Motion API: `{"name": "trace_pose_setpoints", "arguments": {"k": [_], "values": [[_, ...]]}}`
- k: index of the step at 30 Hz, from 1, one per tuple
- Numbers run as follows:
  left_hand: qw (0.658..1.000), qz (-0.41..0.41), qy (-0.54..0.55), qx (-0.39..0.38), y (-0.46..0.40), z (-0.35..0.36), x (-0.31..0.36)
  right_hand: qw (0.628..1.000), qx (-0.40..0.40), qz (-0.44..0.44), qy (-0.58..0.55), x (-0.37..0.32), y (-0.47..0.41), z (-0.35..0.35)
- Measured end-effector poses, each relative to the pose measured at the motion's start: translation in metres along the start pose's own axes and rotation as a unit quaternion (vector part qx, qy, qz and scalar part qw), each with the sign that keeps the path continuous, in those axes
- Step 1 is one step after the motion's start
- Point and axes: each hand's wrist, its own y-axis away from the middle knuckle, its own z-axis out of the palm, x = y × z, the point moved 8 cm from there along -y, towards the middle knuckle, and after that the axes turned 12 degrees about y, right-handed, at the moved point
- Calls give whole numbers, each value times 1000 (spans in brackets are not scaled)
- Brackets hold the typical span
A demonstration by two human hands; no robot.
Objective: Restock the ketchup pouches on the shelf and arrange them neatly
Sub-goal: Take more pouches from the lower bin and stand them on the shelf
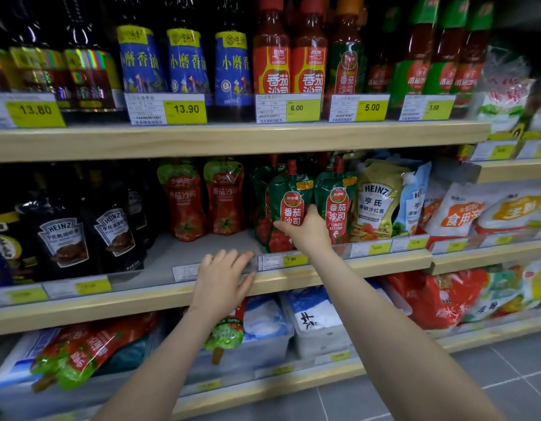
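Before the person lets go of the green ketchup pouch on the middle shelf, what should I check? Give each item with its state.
1. Right hand grips the green pouch: ok, thumb and fingers pinch its lower part.
2. Pouch upright, label facing out: ok, spout on top.
3. Pouch seated on the shelf: cannot tell, its base is hidden by the hand and the pouch in front.
4. In line with the neighbouring green pouch: not ok, it sits higher and overlaps others.
5. Left hand clear of the pouches: ok, it rests open on the shelf edge.
6. Bare space left of the row for more stock: ok.
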Motion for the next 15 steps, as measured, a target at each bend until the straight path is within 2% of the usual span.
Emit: {"name": "trace_pose_setpoints", "arguments": {"k": [15], "values": [[1000, -17, 13, -17, 0, 3, -2, 996, -46, -34, -69, 1, 4, 5]]}}
